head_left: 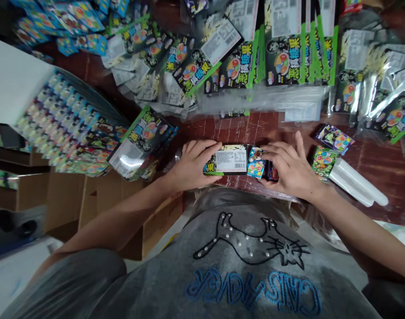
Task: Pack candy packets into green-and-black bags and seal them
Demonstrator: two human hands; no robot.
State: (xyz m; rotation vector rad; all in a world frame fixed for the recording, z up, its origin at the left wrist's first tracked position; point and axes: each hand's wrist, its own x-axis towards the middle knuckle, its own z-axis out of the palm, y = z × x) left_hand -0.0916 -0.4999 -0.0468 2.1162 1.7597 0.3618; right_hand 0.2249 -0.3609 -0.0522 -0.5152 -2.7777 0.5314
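A black and green candy package (231, 159) with a white label lies at the table's near edge. My left hand (197, 164) is closed round its left end, thumb and fingers on opposite edges. Against the package's right end is a small blue packet (256, 162). My right hand (285, 164) holds that blue packet and a dark packet (272, 172) beside it, which is partly hidden under the fingers. Right of this hand lie a green packet (324, 163) and a purple packet (334, 138).
Candy packages (282, 57) in clear bags cover the table's far side. A package stack (141, 144) and rows of colourful packets (66, 119) stand left. White rolled plastic (358, 181) lies right. Cardboard boxes (64, 199) sit below the left edge.
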